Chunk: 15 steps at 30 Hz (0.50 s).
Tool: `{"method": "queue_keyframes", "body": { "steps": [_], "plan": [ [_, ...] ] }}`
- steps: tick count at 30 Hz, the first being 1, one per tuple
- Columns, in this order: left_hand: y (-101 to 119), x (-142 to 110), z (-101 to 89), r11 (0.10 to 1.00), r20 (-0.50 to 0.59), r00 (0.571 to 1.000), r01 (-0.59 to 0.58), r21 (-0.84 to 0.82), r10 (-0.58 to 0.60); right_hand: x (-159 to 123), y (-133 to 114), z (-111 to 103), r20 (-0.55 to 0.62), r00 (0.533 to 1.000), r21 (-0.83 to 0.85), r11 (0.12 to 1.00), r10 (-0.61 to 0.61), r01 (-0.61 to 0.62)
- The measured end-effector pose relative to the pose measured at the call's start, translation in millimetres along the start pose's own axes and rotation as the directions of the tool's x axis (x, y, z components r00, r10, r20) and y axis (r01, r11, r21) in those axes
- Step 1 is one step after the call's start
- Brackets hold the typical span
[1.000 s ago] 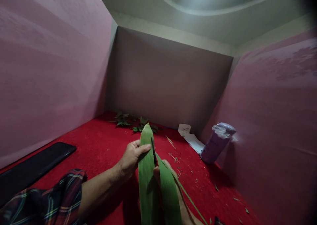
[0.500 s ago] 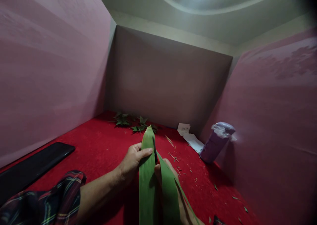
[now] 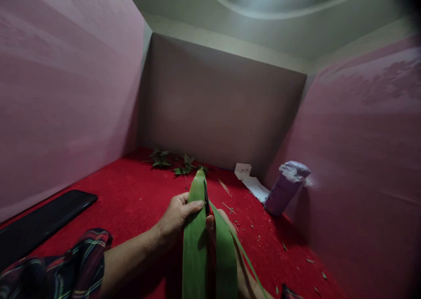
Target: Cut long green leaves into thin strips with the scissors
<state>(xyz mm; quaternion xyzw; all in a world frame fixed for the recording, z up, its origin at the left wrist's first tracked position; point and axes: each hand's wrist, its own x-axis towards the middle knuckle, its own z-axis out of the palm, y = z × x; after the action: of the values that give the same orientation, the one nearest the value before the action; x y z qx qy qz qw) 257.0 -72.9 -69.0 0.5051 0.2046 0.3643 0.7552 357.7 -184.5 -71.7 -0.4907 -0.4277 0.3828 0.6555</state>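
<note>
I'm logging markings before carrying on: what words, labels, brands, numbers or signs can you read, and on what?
No text can be read.
White card: small dark marks, too small to read.
Purple pack: tiny dark specks at its left edge, too blurred to tell whether they are print.
Green leaf: no lettering visible.

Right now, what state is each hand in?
Left hand: closed, pinching the long green leaf.
Right hand: holding a dark-bladed tool, its grip partly hidden by leaf.
</note>
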Motion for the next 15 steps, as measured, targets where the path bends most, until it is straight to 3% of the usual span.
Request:
{"method": "queue_keyframes", "body": {
  "steps": [6, 15],
  "plan": [
    [-7.2, 1.8, -2.0, 1.000, 0.022, 1.000, 0.003, 0.009, -0.003, 9.3, -13.2, 14.4, -0.029, 1.000, -0.009, 1.000, 0.005, -0.006],
    [-6.6, -3.4, 3.7, 0.998, 0.086, 0.995, 0.058, 0.018, -0.060, 21.2, -3.1, 6.0, -0.084, 0.996, 0.006, 1.000, -0.030, 0.031]
  ]
}}
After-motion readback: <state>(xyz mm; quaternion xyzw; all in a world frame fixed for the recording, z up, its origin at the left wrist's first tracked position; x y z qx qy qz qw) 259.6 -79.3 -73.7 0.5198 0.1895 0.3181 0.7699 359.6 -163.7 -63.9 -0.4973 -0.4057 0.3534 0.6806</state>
